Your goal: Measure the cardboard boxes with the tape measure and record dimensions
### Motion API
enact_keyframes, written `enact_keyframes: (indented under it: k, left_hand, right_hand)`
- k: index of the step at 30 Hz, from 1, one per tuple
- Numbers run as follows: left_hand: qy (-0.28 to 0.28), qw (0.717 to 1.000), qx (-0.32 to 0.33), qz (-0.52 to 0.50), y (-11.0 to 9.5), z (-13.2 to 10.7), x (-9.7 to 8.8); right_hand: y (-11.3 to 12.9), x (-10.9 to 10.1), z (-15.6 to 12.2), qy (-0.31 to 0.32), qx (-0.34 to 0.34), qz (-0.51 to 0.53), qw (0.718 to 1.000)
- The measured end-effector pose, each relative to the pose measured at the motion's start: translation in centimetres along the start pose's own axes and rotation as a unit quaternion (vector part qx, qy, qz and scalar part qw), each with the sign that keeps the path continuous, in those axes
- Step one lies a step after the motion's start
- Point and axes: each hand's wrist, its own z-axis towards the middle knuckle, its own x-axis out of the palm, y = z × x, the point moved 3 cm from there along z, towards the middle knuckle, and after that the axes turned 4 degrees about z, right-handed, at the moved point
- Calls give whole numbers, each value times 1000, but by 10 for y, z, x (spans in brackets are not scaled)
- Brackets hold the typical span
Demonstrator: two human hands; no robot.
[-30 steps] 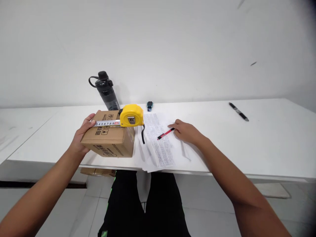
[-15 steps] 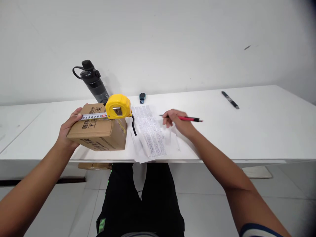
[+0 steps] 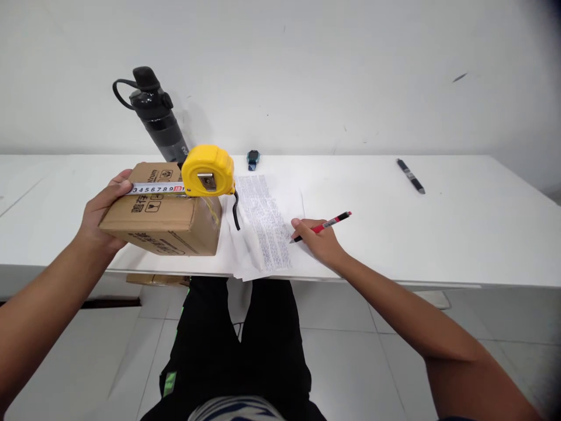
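Note:
My left hand (image 3: pixel 104 207) grips the left end of a brown cardboard box (image 3: pixel 162 225), its thumb pressing the tape's end onto the top. A yellow tape measure (image 3: pixel 207 171) rests at the box's right side, its white blade (image 3: pixel 158 188) drawn out across the top with numbers from 3 to past 10 showing. From its case hangs a black strap (image 3: pixel 236 211). My right hand (image 3: pixel 319 240) is closed around a red and black pen (image 3: pixel 324 225), tip down at the right edge of the written sheets of paper (image 3: pixel 263 222). The left fingers under the box are hidden.
Behind the box a black water bottle (image 3: pixel 158 117) stands near the wall. A small digital watch (image 3: pixel 253 159) lies at the back of the white table (image 3: pixel 372 228). Farther right is a second, grey and black pen (image 3: pixel 411 176). Another cardboard box (image 3: pixel 153 279) shows below the table edge.
My right hand has come down nearer the front, bringing the pen's tip to the paper's right side. My left hand keeps its hold on the box and tape. The view has shifted slightly.

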Motion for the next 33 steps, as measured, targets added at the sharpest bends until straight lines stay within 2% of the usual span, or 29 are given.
enact_keyframes:
  k: [12,18,25,29,33]
  left_hand:
    - [57,998,25,26,-3,-4,8]
    - [38,999,21,23,-2,-3,6]
    - [40,999,20,16,-1,-2,3]
    - [50,998,26,16,-1,-2,3]
    - [39,999,22,16,-1,-2,3]
  right_hand:
    - [-2,3,1,16,3,-26,1000]
    - [-1,3,1,15,1,-27,1000]
    - [1,2,0,-2,7,-28,1000]
    - [0,3,1,21,5,-27,999]
    - [0,3,0,13,0,-23,1000]
